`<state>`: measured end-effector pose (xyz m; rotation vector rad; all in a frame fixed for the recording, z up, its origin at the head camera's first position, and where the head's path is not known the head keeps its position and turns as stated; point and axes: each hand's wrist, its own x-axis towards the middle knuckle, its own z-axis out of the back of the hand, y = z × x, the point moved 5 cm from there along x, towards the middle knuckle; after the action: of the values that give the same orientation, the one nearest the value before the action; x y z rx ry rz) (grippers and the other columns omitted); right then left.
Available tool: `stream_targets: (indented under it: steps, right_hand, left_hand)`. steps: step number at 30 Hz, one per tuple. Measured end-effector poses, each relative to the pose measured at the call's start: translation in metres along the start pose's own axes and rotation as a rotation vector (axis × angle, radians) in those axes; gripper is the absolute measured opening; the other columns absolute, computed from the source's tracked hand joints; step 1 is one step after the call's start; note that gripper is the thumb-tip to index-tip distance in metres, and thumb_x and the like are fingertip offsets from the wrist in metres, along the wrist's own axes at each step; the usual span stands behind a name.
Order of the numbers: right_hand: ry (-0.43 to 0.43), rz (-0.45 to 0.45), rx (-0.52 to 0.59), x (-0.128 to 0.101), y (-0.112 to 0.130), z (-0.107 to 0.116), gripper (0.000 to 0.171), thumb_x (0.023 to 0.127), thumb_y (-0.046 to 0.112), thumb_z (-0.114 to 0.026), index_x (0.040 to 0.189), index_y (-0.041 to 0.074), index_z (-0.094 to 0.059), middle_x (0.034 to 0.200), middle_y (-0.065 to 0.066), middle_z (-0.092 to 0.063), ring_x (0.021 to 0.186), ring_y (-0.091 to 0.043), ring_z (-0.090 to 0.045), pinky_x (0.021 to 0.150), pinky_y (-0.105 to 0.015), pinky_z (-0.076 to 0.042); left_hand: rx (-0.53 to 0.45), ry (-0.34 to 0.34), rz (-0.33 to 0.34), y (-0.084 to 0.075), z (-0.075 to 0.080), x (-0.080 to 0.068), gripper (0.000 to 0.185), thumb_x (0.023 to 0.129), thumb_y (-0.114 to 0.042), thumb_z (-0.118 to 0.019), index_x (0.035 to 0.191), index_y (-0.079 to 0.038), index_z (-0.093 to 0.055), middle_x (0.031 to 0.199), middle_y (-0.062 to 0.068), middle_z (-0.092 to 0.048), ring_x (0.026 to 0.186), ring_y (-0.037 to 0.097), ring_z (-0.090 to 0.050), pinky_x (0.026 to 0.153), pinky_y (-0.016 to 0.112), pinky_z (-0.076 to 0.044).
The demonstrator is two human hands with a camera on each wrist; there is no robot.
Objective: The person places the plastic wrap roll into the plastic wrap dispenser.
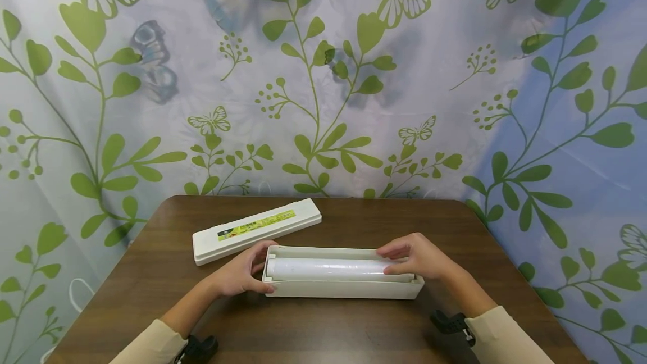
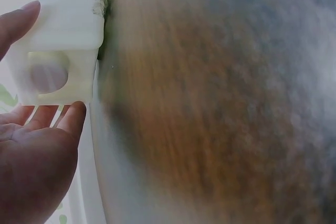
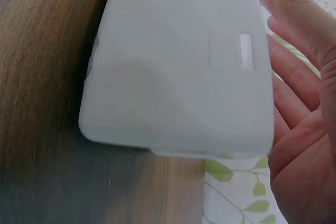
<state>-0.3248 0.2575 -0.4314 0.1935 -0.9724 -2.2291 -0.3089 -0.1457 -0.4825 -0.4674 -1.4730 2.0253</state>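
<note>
A long white plastic dispenser box [image 1: 343, 290] rests lidless on the table, a roll of cling film [image 1: 323, 269] lying lengthwise inside it. My left hand [image 1: 240, 274] grips the box's left end, thumb at the front and fingers behind. In the left wrist view, that end of the box [image 2: 79, 72] shows between thumb and fingers, with the round roll end behind it. Over the right end bends my right hand [image 1: 422, 257], its thumb on the roll and its fingers at the back wall. The right wrist view shows the outer face of the box [image 3: 173, 77] beside the hand [image 3: 304, 103].
Behind the box, to the left, a white lid [image 1: 258, 229] with a yellow-green label lies at a slant. Brown wood covers the tabletop [image 1: 323, 330]. A curtain [image 1: 323, 100] with green leaves and butterflies hangs beyond the far edge.
</note>
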Motion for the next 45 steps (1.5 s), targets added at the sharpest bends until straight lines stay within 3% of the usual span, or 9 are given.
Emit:
stream_targets:
  steps: [6, 18, 26, 30, 36, 39, 45]
  right_hand:
    - [-0.049, 0.028, 0.045, -0.010, -0.004, 0.008, 0.041, 0.085, 0.026, -0.084, 0.119, 0.003, -0.075, 0.119, -0.013, -0.076, 0.106, -0.025, -0.075, 0.090, -0.036, -0.061]
    - [-0.232, 0.076, 0.122, -0.034, -0.013, 0.022, 0.033, 0.085, 0.005, -0.082, 0.117, 0.001, -0.075, 0.112, -0.020, -0.076, 0.100, -0.026, -0.076, 0.086, -0.029, -0.061]
    - [-0.319, 0.118, 0.244, -0.048, -0.026, 0.027, 0.035, 0.083, -0.010, -0.078, 0.116, -0.010, -0.070, 0.114, -0.026, -0.073, 0.104, -0.023, -0.075, 0.089, -0.028, -0.060]
    - [-0.348, 0.115, 0.264, -0.055, -0.035, 0.027, 0.036, 0.082, -0.011, -0.077, 0.117, -0.012, -0.068, 0.116, -0.025, -0.072, 0.107, -0.027, -0.073, 0.092, -0.027, -0.059]
    - [-0.381, 0.093, 0.283, -0.065, -0.047, 0.024, 0.039, 0.084, -0.011, -0.075, 0.122, -0.011, -0.066, 0.122, -0.031, -0.067, 0.114, -0.022, -0.070, 0.097, -0.024, -0.056]
    - [-0.371, 0.096, 0.321, -0.067, -0.051, 0.021, 0.042, 0.084, -0.013, -0.074, 0.125, -0.013, -0.063, 0.128, -0.025, -0.066, 0.118, -0.020, -0.068, 0.099, -0.024, -0.054]
    - [-0.306, 0.123, 0.402, -0.068, -0.056, 0.013, 0.053, 0.084, -0.015, -0.072, 0.132, -0.022, -0.050, 0.139, 0.000, -0.063, 0.129, -0.018, -0.062, 0.107, -0.025, -0.050]
  left_hand:
    - [-0.016, 0.001, 0.002, 0.000, 0.000, 0.000, 0.089, 0.079, -0.009, -0.087, 0.149, -0.004, -0.033, 0.147, 0.019, -0.046, 0.138, 0.034, -0.046, 0.105, 0.017, -0.046]
    - [-0.022, 0.006, -0.001, 0.001, 0.000, -0.001, 0.089, 0.079, -0.009, -0.087, 0.149, -0.004, -0.033, 0.146, 0.019, -0.046, 0.138, 0.036, -0.045, 0.105, 0.018, -0.046]
    - [-0.026, 0.006, -0.019, 0.000, 0.000, -0.001, 0.090, 0.078, -0.007, -0.088, 0.149, -0.003, -0.033, 0.146, 0.020, -0.046, 0.137, 0.036, -0.045, 0.104, 0.018, -0.047]
    - [-0.022, 0.003, -0.015, 0.000, 0.000, 0.000, 0.090, 0.078, -0.008, -0.088, 0.149, -0.003, -0.033, 0.147, 0.020, -0.046, 0.138, 0.036, -0.045, 0.105, 0.018, -0.046]
    - [-0.011, -0.005, -0.009, 0.001, 0.000, 0.000, 0.091, 0.078, -0.009, -0.088, 0.149, -0.003, -0.033, 0.147, 0.019, -0.046, 0.137, 0.033, -0.046, 0.107, 0.017, -0.044]
    - [-0.016, -0.004, -0.015, 0.002, 0.000, 0.000, 0.091, 0.078, -0.008, -0.088, 0.150, -0.001, -0.032, 0.147, 0.021, -0.045, 0.137, 0.033, -0.046, 0.106, 0.018, -0.045]
    - [-0.027, -0.003, -0.037, 0.002, 0.000, 0.000, 0.090, 0.079, -0.007, -0.087, 0.150, 0.002, -0.031, 0.147, 0.024, -0.044, 0.138, 0.039, -0.044, 0.107, 0.017, -0.043]
